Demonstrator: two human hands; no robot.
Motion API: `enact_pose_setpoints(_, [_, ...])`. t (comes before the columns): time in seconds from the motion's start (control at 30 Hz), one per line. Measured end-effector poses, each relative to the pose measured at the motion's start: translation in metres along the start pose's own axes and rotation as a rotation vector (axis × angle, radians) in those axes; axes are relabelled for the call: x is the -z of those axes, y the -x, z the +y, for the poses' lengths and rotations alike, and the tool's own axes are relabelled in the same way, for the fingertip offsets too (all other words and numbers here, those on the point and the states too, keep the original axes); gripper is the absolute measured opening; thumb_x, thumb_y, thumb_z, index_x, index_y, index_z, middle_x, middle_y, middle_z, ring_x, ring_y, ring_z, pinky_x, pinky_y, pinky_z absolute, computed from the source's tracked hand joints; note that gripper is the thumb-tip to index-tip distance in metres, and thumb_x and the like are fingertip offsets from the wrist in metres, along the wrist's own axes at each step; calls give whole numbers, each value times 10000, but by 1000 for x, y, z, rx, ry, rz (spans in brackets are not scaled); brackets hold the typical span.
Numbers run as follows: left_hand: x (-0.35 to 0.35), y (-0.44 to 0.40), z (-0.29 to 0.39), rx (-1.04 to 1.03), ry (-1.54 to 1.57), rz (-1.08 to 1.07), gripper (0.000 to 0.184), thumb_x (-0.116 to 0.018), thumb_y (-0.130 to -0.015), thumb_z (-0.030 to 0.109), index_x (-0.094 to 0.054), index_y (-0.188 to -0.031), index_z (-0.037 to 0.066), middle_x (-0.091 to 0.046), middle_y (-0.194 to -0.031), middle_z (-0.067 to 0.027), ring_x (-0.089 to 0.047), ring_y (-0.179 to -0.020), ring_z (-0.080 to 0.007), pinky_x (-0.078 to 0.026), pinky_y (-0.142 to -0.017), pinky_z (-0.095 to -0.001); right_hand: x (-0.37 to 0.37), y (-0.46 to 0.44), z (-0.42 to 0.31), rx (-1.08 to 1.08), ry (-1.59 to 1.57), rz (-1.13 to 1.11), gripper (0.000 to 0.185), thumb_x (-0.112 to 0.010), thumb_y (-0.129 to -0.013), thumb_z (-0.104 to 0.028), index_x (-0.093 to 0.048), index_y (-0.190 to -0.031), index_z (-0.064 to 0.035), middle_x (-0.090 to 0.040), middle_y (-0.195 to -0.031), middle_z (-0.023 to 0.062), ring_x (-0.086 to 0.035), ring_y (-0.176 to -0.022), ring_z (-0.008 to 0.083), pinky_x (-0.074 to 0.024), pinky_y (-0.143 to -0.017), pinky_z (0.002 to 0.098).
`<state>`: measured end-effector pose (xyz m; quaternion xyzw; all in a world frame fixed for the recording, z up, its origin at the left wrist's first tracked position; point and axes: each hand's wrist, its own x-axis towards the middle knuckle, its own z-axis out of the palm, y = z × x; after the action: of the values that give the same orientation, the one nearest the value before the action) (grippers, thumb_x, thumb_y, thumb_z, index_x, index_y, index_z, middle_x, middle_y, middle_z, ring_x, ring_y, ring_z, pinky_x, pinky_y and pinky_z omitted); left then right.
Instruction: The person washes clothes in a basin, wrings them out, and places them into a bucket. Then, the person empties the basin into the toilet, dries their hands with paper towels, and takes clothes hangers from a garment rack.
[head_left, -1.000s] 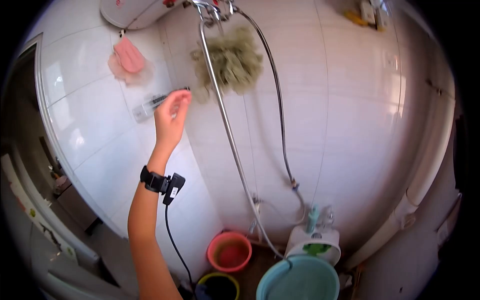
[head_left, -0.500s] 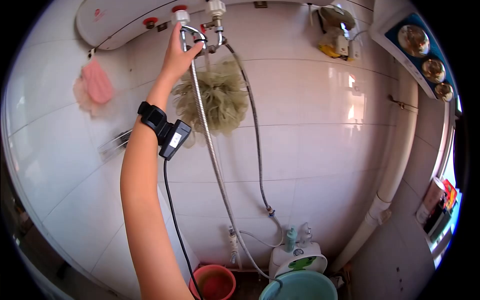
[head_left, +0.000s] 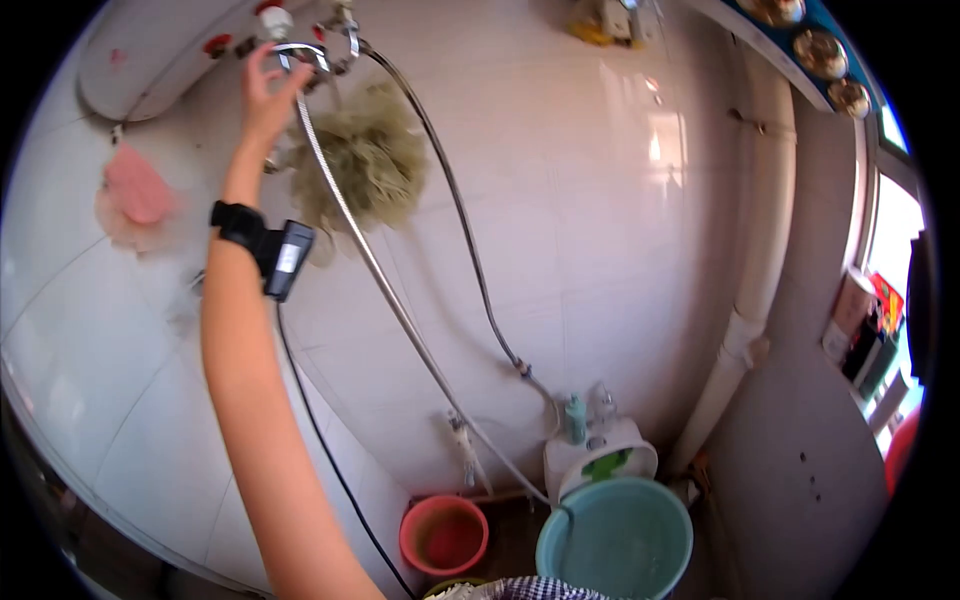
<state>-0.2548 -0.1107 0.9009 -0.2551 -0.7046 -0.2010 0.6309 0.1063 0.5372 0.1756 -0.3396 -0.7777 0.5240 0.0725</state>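
My left hand (head_left: pixel 268 95) is raised to a chrome mixer tap (head_left: pixel 308 55) below the white water heater (head_left: pixel 140 55). Its fingers and thumb curl around the tap's lever from both sides. A black strap with a small box (head_left: pixel 288 260) sits on that wrist, and a cable runs down from it. From the tap, a metal shower hose (head_left: pixel 385 295) slants down into a teal basin (head_left: pixel 684 560). Behind the hose hangs an olive mesh bath puff (head_left: pixel 375 165). My right hand is out of view.
A red bucket (head_left: pixel 408 545) stands left of the basin, with a white toilet (head_left: pixel 565 465) behind. One pink mitt (head_left: pixel 138 188) hangs on the left wall. A thick pipe (head_left: pixel 765 220) runs down at right, near a window ledge holding bottles (head_left: pixel 850 310).
The view has tilted down and swung right, so the tap and my left hand sit further up and left. More of the teal basin shows. The hand stays at the tap lever.
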Motion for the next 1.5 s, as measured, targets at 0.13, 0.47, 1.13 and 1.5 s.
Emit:
enact_pose_setpoints(0.13, [2,41,14,-207,-181,176,598,-624,-806,264,-331,-1278,43,-315,-1312,-84,-371,-1162,-179,-240,-1006,-322,-18,5,-6,123,9,-48,127,-569,-794,-103,-528,-715,-12,-489,-593,29,-454,-553,86,-394,-515,249])
enact_pose_setpoints(0.47, [-94,441,281,188,438,-992,324,-585,-710,50,-555,-1032,65,-546,-1062,-113,-480,-1065,-320,-376,-922,-399,-30,-16,-106,189,198,-408,145,-544,-823,-105,-551,-902,17,-594,-779,84,-574,-737,137,-459,-662,271])
enact_pose_setpoints(1.13, [-186,941,427,955,356,-2154,590,-603,-729,259,-391,-1262,120,-438,-1247,-116,-384,-1172,-317,-349,-954,-427,-307,-110,253,-867,211,-64,475,-606,-760,-268,-400,-1064,34,-522,-949,190,-501,-912,316,-424,-787,386])
enact_pose_setpoints(1.5, [-199,968,439,995,592,-2327,389,-579,-783,308,-486,-1111,122,-578,-1028,-143,-535,-1018,-295,-398,-830,-464,-329,-112,178,-1075,-277,-330,189,-462,-879,-198,-457,-910,-12,-490,-709,87,-500,-618,229,-462,-606,372])
